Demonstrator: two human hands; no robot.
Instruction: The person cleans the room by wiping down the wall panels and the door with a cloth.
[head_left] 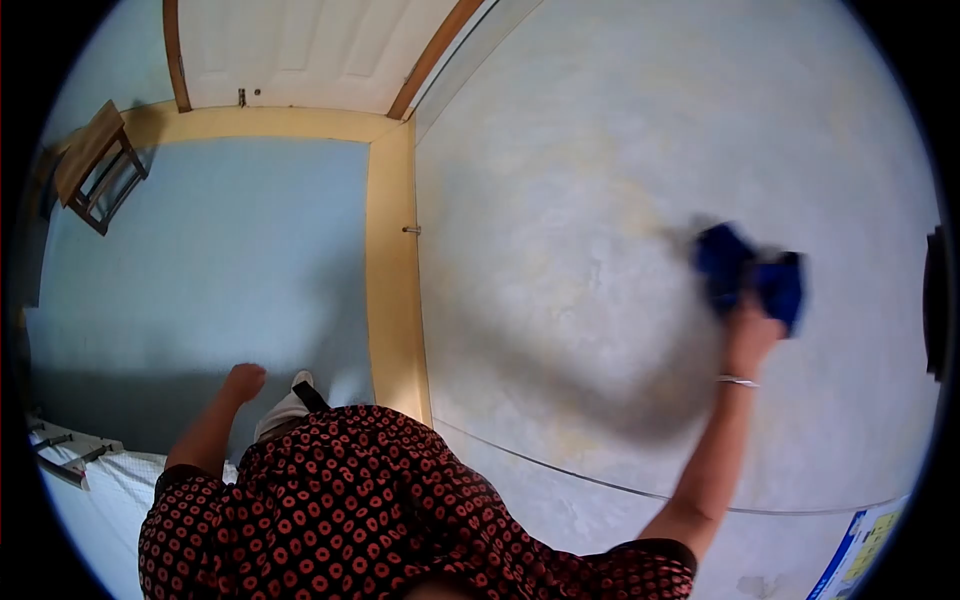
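Observation:
A dark blue cloth [725, 262] is bunched in my right hand [755, 322], which presses it against the pale, blotchy wall [560, 260]. Its loose folds spread on both sides of my fingers, and the hand and cloth are slightly blurred. A thin silver bracelet [738, 381] circles my right wrist. My left hand [244, 381] hangs low beside my body above the blue floor [230, 230]. Its fingers are curled closed, and nothing shows in them.
A white panelled door [300, 50] in a brown frame stands ahead. At the far left is a wooden stool [92, 155]. White fabric [135, 490] lies at the lower left. A dark object [935, 300] and a coloured poster [860, 555] are on the right.

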